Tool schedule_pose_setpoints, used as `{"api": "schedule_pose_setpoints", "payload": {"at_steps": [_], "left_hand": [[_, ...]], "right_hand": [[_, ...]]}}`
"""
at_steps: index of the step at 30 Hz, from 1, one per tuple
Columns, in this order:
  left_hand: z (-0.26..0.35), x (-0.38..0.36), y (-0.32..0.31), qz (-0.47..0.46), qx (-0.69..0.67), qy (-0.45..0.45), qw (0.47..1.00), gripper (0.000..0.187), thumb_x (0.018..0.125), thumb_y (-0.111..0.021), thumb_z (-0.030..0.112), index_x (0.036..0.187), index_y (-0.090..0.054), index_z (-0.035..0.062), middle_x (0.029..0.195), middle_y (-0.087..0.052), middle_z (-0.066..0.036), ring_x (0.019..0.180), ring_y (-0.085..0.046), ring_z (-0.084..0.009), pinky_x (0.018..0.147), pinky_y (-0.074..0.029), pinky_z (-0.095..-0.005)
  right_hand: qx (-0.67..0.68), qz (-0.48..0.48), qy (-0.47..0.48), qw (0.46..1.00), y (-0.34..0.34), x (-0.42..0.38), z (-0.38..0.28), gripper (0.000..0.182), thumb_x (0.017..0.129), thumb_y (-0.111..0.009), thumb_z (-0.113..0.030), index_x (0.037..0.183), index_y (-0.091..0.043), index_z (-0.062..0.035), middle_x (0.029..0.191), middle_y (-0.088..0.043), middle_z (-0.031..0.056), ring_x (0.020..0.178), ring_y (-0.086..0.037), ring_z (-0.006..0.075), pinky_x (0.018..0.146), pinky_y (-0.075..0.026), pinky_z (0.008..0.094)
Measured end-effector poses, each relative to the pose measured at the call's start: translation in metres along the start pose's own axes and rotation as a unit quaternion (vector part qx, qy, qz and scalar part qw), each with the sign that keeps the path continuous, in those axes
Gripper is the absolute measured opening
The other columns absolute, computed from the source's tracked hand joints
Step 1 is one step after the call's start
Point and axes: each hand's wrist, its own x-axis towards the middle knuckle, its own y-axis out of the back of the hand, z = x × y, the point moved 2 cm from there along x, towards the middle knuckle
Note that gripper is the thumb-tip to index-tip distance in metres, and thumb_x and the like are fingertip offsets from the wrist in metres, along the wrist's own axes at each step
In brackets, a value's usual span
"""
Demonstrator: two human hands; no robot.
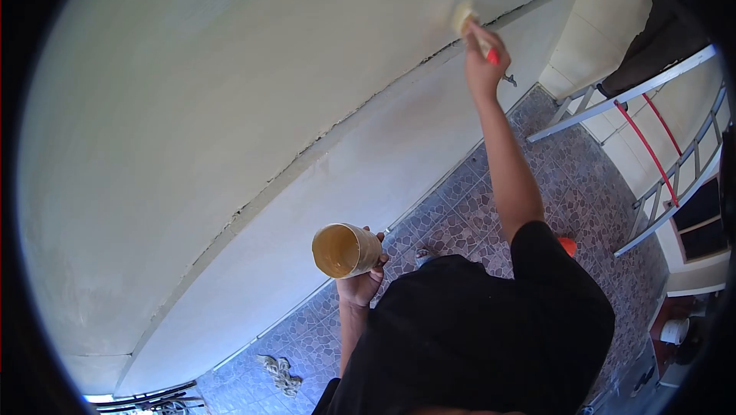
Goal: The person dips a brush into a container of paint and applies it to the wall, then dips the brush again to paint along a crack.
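Note:
My left hand (pixel 363 286) is wrapped round a cream-coloured cup (pixel 366 251), held tilted so its mouth faces me; a thin yellowish coat lines the inside. Stretched far up to the right, my right hand (pixel 484 70) grips a paintbrush (pixel 464 18) with pale bristles and a red-ended handle. The bristles are at the pale wall (pixel 253 93), just above a ledge (pixel 330 139) with a rough, chipped edge. The brush head is slightly blurred.
At the right stands a metal ladder (pixel 625 100) with red braces, dark cloth hanging by it. A wall tap (pixel 510 80) sits below my right hand. A crumpled rag (pixel 280 374) lies on the patterned tile floor (pixel 468 223). A white bucket (pixel 675 331) stands at the lower right.

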Motion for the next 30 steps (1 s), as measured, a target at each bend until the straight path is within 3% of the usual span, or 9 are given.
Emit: {"api": "schedule_pose_setpoints", "payload": {"at_steps": [3, 6, 8, 11, 13, 15, 20, 24, 30], "left_hand": [[-0.002, -0.008, 0.001, 0.009, 0.003, -0.005, 1.000, 0.058, 0.102, -0.058, 0.041, 0.147, -0.048, 0.0062, 0.140, -0.055, -0.027, 0.100, -0.068, -0.0460, 0.077, -0.067, -0.0373], [0.000, -0.006, 0.001, 0.008, 0.008, -0.005, 1.000, 0.058, 0.102, -0.058, 0.041, 0.148, -0.047, 0.0061, 0.140, -0.054, -0.027, 0.101, -0.068, -0.0454, 0.077, -0.067, -0.0373], [-0.002, -0.003, 0.006, 0.015, 0.010, 0.003, 1.000, 0.058, 0.102, -0.058, 0.041, 0.148, -0.047, 0.0060, 0.140, -0.054, -0.027, 0.101, -0.068, -0.0449, 0.077, -0.067, -0.0372], [0.001, 0.006, 0.004, 0.016, 0.011, 0.025, 1.000, 0.058, 0.102, -0.058, 0.040, 0.148, -0.047, 0.0062, 0.140, -0.054, -0.028, 0.103, -0.067, -0.0444, 0.076, -0.067, -0.0371], [-0.002, 0.010, 0.001, 0.002, 0.032, 0.031, 0.999, 0.059, 0.102, -0.059, 0.041, 0.149, -0.046, 0.0066, 0.140, -0.054, -0.027, 0.103, -0.067, -0.0437, 0.076, -0.066, -0.0367], [-0.005, 0.009, 0.001, 0.005, 0.029, 0.034, 0.999, 0.060, 0.102, -0.059, 0.041, 0.149, -0.046, 0.0068, 0.140, -0.054, -0.027, 0.102, -0.067, -0.0431, 0.076, -0.066, -0.0365], [-0.006, -0.005, 0.004, 0.017, 0.032, 0.021, 0.999, 0.061, 0.101, -0.060, 0.043, 0.149, -0.046, 0.0071, 0.141, -0.053, -0.027, 0.100, -0.067, -0.0422, 0.076, -0.066, -0.0362], [0.001, -0.021, 0.006, 0.041, 0.019, -0.007, 0.999, 0.061, 0.101, -0.060, 0.043, 0.149, -0.047, 0.0080, 0.141, -0.054, -0.027, 0.101, -0.066, -0.0436, 0.075, -0.066, -0.0368], [0.012, -0.022, 0.014, 0.044, 0.005, -0.010, 0.999, 0.061, 0.101, -0.060, 0.044, 0.149, -0.047, 0.0087, 0.141, -0.054, -0.027, 0.103, -0.065, -0.0442, 0.076, -0.066, -0.0367]], "right_hand": [[-0.020, 0.021, 0.018, 0.999, -0.023, -0.001, 0.007, 0.022, 0.086, -0.072, 0.004, 0.106, -0.078, -0.0047, 0.095, -0.076, 0.0108, 0.087, -0.072, 0.0235, 0.079, -0.055, 0.0340], [-0.029, -0.036, 0.084, 0.995, -0.052, -0.049, -0.064, 0.027, 0.083, -0.072, 0.005, 0.106, -0.078, -0.0070, 0.094, -0.076, 0.0096, 0.086, -0.072, 0.0241, 0.079, -0.055, 0.0332], [0.062, -0.141, 0.048, 0.987, -0.045, -0.083, -0.103, 0.022, 0.087, -0.073, 0.002, 0.107, -0.077, -0.0054, 0.095, -0.075, 0.0104, 0.087, -0.072, 0.0241, 0.079, -0.056, 0.0341], [0.174, -0.158, -0.032, 0.972, -0.016, -0.088, -0.117, 0.015, 0.090, -0.076, -0.004, 0.105, -0.076, -0.0011, 0.098, -0.076, 0.0105, 0.090, -0.072, 0.0204, 0.078, -0.058, 0.0350], [0.128, -0.018, -0.159, 0.979, -0.006, -0.060, -0.097, 0.021, 0.093, -0.078, -0.011, 0.105, -0.073, 0.0054, 0.101, -0.075, 0.0137, 0.092, -0.072, 0.0196, 0.077, -0.059, 0.0331], [0.223, 0.111, -0.237, 0.939, 0.000, -0.020, -0.059, 0.028, 0.093, -0.078, -0.014, 0.103, -0.068, 0.0101, 0.104, -0.073, 0.0179, 0.094, -0.072, 0.0210, 0.077, -0.061, 0.0313], [0.268, 0.295, -0.277, 0.874, -0.008, 0.040, 0.003, 0.029, 0.096, -0.073, -0.018, 0.093, -0.061, 0.0081, 0.091, -0.071, 0.0193, 0.074, -0.072, 0.0223, 0.061, -0.062, 0.0307], [0.231, 0.294, -0.314, 0.872, -0.043, 0.022, 0.003, 0.028, 0.097, -0.069, -0.020, 0.089, -0.061, 0.0062, 0.077, -0.069, 0.0159, 0.060, -0.069, 0.0205, 0.054, -0.058, 0.0303], [0.200, 0.052, -0.261, 0.943, -0.080, -0.075, -0.117, 0.034, 0.100, -0.066, -0.028, 0.080, -0.058, -0.0015, 0.061, -0.065, 0.0110, 0.047, -0.056, 0.0116, 0.044, -0.044, 0.0279]]}}
